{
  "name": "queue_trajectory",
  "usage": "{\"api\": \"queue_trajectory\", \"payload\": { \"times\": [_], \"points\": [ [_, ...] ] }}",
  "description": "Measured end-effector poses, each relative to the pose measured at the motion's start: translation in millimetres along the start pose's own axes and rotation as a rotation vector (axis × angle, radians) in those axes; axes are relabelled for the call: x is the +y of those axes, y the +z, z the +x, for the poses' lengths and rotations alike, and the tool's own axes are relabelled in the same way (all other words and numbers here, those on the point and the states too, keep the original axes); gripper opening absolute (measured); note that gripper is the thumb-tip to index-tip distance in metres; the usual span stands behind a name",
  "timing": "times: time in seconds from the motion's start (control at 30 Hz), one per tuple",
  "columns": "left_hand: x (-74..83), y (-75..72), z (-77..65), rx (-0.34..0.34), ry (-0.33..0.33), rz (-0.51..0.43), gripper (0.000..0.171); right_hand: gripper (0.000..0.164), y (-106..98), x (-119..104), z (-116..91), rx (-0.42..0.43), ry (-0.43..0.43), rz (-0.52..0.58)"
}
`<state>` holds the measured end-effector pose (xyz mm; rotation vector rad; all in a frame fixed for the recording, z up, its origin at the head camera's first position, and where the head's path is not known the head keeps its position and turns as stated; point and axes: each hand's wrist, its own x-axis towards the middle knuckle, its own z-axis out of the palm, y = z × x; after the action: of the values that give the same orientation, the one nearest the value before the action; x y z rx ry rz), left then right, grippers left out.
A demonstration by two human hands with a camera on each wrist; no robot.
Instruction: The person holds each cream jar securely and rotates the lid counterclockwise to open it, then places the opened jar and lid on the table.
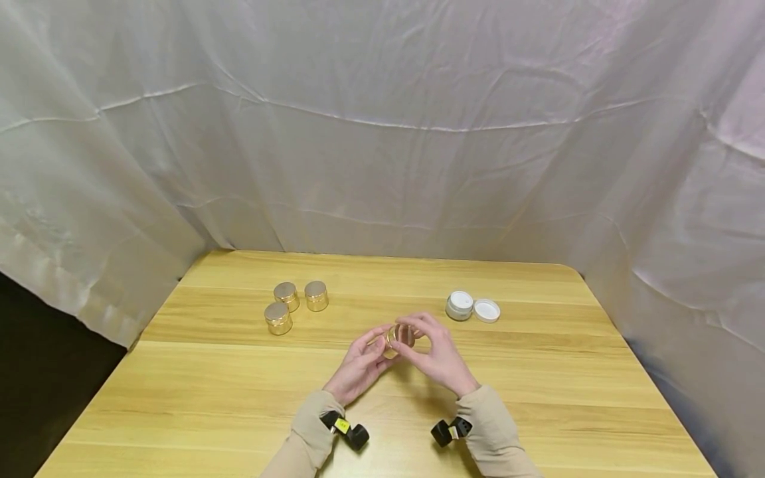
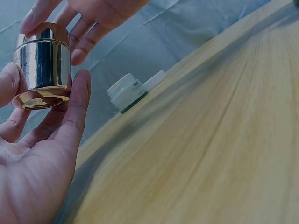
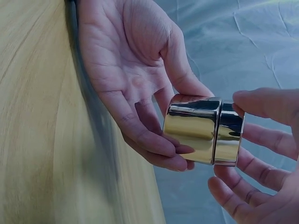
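Note:
A shiny gold jar (image 1: 391,338) is held up over the table between both hands, tilted with its lid toward the right hand. My left hand (image 1: 358,370) grips the jar's body (image 3: 192,122), thumb on one side and fingers round the other. At the lid (image 3: 229,133), my right hand (image 1: 441,353) has its thumb and fingers on opposite sides of the rim. A thin seam shows between lid and body in the right wrist view. The left wrist view shows the jar's base (image 2: 42,99) facing down into the left palm.
Several gold lidded jars, one of them in front (image 1: 278,319), stand at the back left of the wooden table (image 1: 197,398). At the back right stands an open jar (image 1: 459,307) with white inside, its white lid (image 1: 487,310) beside it. Grey curtains (image 1: 382,172) surround the table.

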<state>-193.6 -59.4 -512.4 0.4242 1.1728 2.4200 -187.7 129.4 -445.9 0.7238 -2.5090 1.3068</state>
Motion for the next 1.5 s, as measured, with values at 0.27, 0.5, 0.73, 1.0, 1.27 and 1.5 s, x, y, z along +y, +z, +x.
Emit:
{"api": "queue_trajectory", "payload": {
  "times": [0.27, 0.5, 0.73, 1.0, 1.27, 1.5],
  "points": [
    [-0.6, 0.2, -0.6, 0.009, 0.008, -0.002, 0.026, 0.044, -0.7, -2.2, -1.6, -0.031, 0.001, 0.011],
    [-0.1, 0.6, -0.3, 0.002, -0.001, -0.002, 0.034, 0.046, 0.3, -1.7, -1.3, -0.001, 0.036, 0.026],
    [-0.3, 0.5, 0.2, -0.001, 0.004, -0.007, 0.038, 0.041, 1.2, -0.3, -1.0, 0.036, 0.024, 0.026],
    [-1.4, -0.4, 0.9, -0.016, 0.024, -0.020, 0.036, 0.040, 1.1, 0.1, -0.5, 0.040, 0.019, 0.008],
    [-1.6, -1.5, 0.9, 0.003, 0.015, -0.011, 0.029, 0.041, 0.6, 1.6, -0.3, 0.009, -0.064, -0.013],
    [-1.4, -1.1, 0.4, 0.004, 0.012, -0.008, 0.030, 0.042, 1.2, 2.0, -0.7, 0.005, -0.037, 0.001]
  ]
}}
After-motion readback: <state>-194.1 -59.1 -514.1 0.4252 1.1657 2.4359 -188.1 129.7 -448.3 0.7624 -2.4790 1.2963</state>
